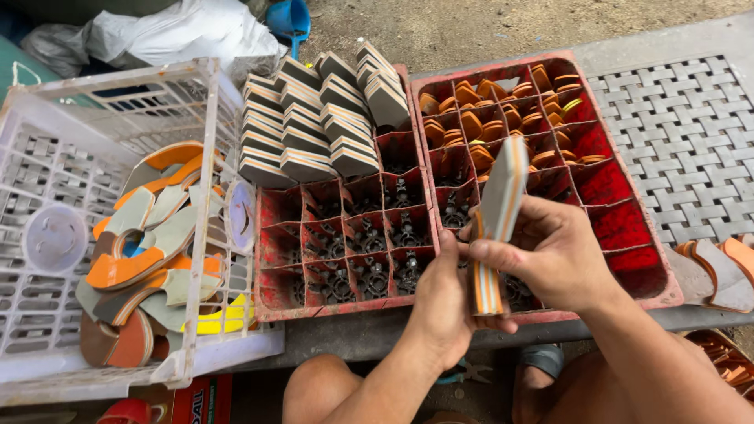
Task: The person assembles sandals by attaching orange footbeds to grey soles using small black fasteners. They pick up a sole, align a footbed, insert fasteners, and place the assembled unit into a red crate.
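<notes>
A person's two bare hands work over a pair of red compartmented crates set side by side on a grey ledge. The right hand [561, 255] grasps a layered foam strip [496, 220], thumb and fingers closed around its lower half; the left hand [440, 302] pinches the strip's bottom end from the other side. The strip stands nearly upright above the seam between the crates, grey on its broad face, with orange and pale bands running along its edge.

The left red crate [345, 235] carries stacks of rectangular foam blocks [318, 129], grey with orange and cream layers, across its far compartments; the near compartments show dark moulded bases. The right red crate [581, 149] holds small orange oval pieces [491, 118] in its far cells, while cells on its right side show bare red floor.

A white plastic basket [71, 235] at the left is tipped on its side and holds curved offcuts [153, 251] in orange, grey, brown and yellow. Below it, at the frame's bottom edge, sits a red carton [200, 400] with pale lettering. A white sack [184, 31] and a blue container [289, 17] lie behind the crates. A grey woven mat [691, 133] spreads at the right, with orange-edged sole shapes [719, 271] just beside the right crate.
</notes>
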